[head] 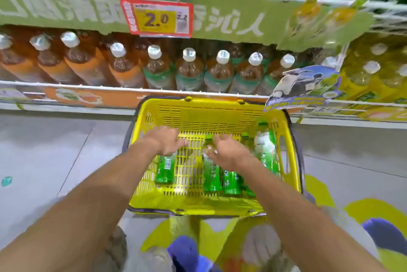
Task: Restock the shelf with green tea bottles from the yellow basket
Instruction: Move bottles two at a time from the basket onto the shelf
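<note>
— Which step is this?

— The pick-up, I'd say. The yellow basket (198,115) sits on the floor (66,139) in front of the shelf (92,87), and several green tea bottles (211,175) lie in its bottom.

— And the hands?

— Both are down in the basket, apart. The left hand (166,141) hovers over the leftmost bottle (165,170). The right hand (226,153) is over the neck of a middle one. Fingers are spread on both, with nothing clasped that I can see.

— Next?

— Probably each hand closes round a bottle's body, lifts it clear of the basket wall and stands it on the shelf, cap up.
</note>
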### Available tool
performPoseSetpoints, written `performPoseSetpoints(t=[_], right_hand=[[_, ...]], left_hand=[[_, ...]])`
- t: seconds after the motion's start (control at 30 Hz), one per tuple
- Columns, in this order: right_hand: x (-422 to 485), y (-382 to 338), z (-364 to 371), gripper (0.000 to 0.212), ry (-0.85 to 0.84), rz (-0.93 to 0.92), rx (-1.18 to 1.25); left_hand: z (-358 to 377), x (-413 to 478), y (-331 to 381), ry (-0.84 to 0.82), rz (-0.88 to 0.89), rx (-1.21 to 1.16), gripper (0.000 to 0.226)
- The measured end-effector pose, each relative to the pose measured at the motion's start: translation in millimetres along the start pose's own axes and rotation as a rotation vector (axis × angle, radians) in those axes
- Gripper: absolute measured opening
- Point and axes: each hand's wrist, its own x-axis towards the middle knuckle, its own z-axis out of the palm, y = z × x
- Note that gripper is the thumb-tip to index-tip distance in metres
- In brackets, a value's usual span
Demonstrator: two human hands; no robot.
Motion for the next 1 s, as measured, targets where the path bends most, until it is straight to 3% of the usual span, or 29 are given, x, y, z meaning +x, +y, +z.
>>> performPoseSetpoints(t=[0.17,0.47,0.57,0.63,0.73,1.0], right_hand=[[33.3,-1.9,47.0,0.056,0.003,0.051,0.014],[62.0,3.7,78.3,0.051,0.161,0.126,0.07],[66.7,1.1,84.9,0.056,0.185,0.126,0.114],[67.6,-5.3,87.1,0.057,0.174,0.097,0.149],[69.1,-14.8,88.2,0.053,0.165,0.092,0.222],[74.8,-14.0,103.6,0.078,0.146,0.222,0.327]], left_hand=[[41.3,38.6,-16.4,-0.046,-0.082,-0.075,0.058],[75.9,70.1,-12.5,0.179,-0.21,-0.136,0.036],[79.8,67.6,-14.6,0.208,-0.245,-0.269,0.032],[86.9,62.2,-14.2,0.157,-0.304,-0.422,0.038],[100.9,52.8,-9.1,0.135,-0.364,-0.647,0.068],[106.1,50.2,0.7,0.114,-0.375,-0.596,0.075]])
